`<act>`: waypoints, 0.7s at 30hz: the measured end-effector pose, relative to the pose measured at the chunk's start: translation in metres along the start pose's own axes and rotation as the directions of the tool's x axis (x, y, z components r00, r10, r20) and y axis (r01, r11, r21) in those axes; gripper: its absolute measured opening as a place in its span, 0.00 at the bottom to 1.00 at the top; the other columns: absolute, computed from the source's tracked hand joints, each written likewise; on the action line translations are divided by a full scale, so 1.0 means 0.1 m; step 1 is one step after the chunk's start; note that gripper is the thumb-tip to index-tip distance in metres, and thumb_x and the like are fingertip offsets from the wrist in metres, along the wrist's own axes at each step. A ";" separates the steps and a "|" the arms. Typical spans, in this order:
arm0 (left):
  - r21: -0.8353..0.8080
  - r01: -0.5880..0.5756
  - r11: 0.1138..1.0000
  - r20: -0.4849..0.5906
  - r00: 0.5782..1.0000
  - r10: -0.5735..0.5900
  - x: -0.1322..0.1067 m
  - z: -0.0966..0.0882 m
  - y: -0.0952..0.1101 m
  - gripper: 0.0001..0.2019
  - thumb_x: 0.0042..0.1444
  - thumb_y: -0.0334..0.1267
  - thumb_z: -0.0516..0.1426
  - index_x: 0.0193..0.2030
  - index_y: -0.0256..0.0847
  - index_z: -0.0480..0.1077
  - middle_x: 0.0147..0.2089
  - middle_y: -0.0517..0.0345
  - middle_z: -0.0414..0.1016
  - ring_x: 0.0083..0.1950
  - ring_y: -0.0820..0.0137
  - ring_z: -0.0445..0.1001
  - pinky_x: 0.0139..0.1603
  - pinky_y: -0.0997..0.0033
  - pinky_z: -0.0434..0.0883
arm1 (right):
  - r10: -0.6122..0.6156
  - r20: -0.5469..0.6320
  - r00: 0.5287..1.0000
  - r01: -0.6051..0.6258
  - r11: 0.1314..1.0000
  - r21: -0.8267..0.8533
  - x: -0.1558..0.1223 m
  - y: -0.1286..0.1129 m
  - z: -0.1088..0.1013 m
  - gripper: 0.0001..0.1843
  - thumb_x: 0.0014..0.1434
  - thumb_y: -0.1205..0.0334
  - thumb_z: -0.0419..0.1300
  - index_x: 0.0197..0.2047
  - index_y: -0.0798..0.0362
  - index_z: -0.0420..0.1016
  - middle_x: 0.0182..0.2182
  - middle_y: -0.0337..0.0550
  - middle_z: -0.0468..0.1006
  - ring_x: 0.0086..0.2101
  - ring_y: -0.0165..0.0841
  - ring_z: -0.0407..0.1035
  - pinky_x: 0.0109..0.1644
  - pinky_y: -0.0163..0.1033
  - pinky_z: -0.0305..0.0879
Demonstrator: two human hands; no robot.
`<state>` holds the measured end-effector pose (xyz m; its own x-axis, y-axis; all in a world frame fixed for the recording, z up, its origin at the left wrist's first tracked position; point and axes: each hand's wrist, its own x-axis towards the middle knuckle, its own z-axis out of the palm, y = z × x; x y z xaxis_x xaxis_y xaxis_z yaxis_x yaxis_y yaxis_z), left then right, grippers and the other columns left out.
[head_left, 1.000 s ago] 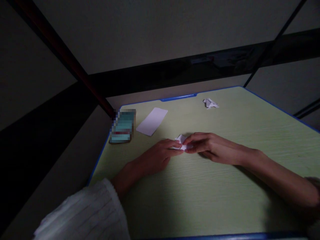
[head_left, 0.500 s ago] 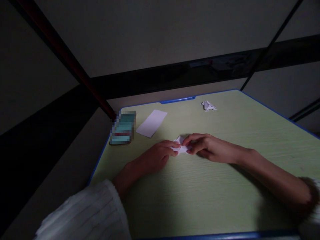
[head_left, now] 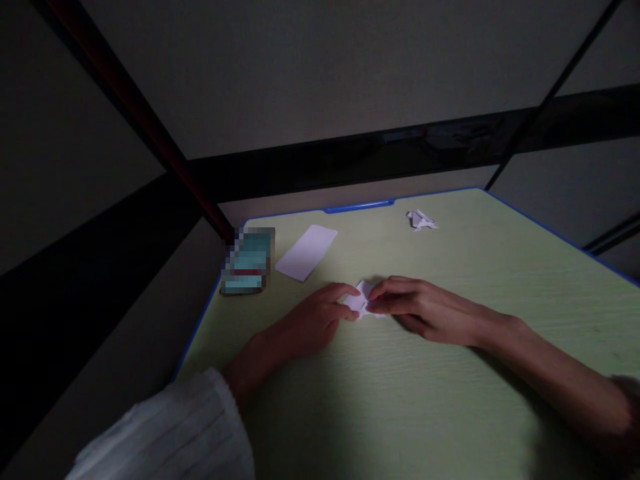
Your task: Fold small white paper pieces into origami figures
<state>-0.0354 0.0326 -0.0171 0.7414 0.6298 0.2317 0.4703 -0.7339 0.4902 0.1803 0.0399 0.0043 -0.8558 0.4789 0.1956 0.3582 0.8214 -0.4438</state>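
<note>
A small piece of white paper, partly folded (head_left: 361, 299), lies on the pale green table (head_left: 425, 387) between my two hands. My left hand (head_left: 313, 321) pinches its left side with fingers curled. From the other side my right hand (head_left: 417, 308) presses and pinches its right edge, fingers held together. Much of the paper is hidden under my fingertips.
A flat white strip of paper (head_left: 306, 252) lies at the back left. Beside it, at the table's left edge, sits a teal blurred packet (head_left: 246, 261). A small folded white paper figure (head_left: 421, 219) rests at the far edge. The table has a blue rim (head_left: 358, 206).
My hands stay on the small paper, fingers shifting slightly as they work its folds. The view has tipped a little, so everything sits lower in the frame.
</note>
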 end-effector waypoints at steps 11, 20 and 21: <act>0.073 0.370 0.926 -0.319 0.888 -0.330 0.05 0.11 0.04 0.09 0.50 0.31 0.51 0.38 0.36 0.67 0.36 0.53 0.67 0.41 0.67 0.65 0.44 0.64 0.65 | 0.088 0.008 0.996 -0.083 0.961 -0.265 0.01 -0.07 0.20 0.23 0.58 0.71 0.46 0.57 0.57 0.56 0.55 0.51 0.59 0.54 0.39 0.52 0.55 0.47 0.53; 0.111 0.557 0.823 -0.268 0.814 -0.515 0.07 0.11 0.07 0.07 0.50 0.35 0.52 0.36 0.37 0.61 0.32 0.57 0.65 0.36 0.67 0.64 0.38 0.63 0.63 | 0.118 0.055 0.992 -0.098 0.953 -0.285 0.05 -0.17 0.20 0.29 0.57 0.53 0.47 0.58 0.63 0.54 0.54 0.55 0.61 0.52 0.41 0.55 0.56 0.46 0.54; 0.118 0.562 0.819 -0.271 0.811 -0.518 0.08 0.12 0.07 0.07 0.50 0.35 0.52 0.36 0.37 0.61 0.32 0.56 0.65 0.37 0.67 0.64 0.38 0.63 0.63 | 0.116 0.057 0.992 -0.096 0.956 -0.279 0.05 -0.16 0.19 0.29 0.58 0.54 0.47 0.58 0.62 0.53 0.54 0.54 0.60 0.52 0.40 0.56 0.56 0.45 0.54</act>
<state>-0.0209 0.0294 -0.0216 0.2281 0.9600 0.1623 0.8580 -0.2770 0.4326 0.1635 0.0228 -0.0044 -0.8281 0.5529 0.0926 0.5286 0.8252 -0.1992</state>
